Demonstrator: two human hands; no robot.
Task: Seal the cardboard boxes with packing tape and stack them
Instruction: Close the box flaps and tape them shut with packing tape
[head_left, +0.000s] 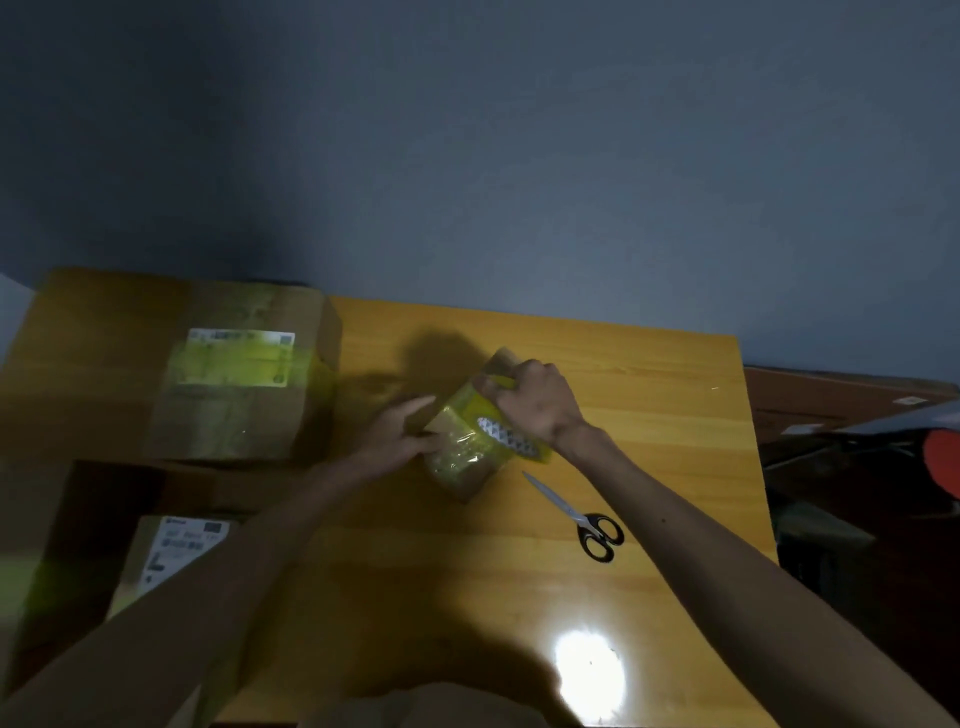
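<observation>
1. Nearest the camera, two bare forearms (208, 613) reach in from the bottom edge over the wooden table (649, 374), with a bright glare spot on the surface between them.
2. Far left, a large box (156, 374) stands at the table's back corner, taped over, with a label on top. In front of it and lower down sits a labelled box (176, 551), partly hidden by the left arm; I cannot tell whether it is sealed.
3. The left hand (400, 431) has its fingers straight, pressed flat against the left side of the small box (457, 457).
4. That small box sits mid-table, turned diagonally, already glossy with yellowish tape.
5. The right hand (540, 405) has its fingers curled round the tape roll (506, 439), held against the box's upper right side.
6. The scissors (597, 525) lie closed on the table, just right of the box and untouched.
7. The step in hand looks like taping the small box. The next move probably calls for keeping the strip taut, smoothing it down, then freeing a hand for the scissors before stacking the box with those on the left.
</observation>
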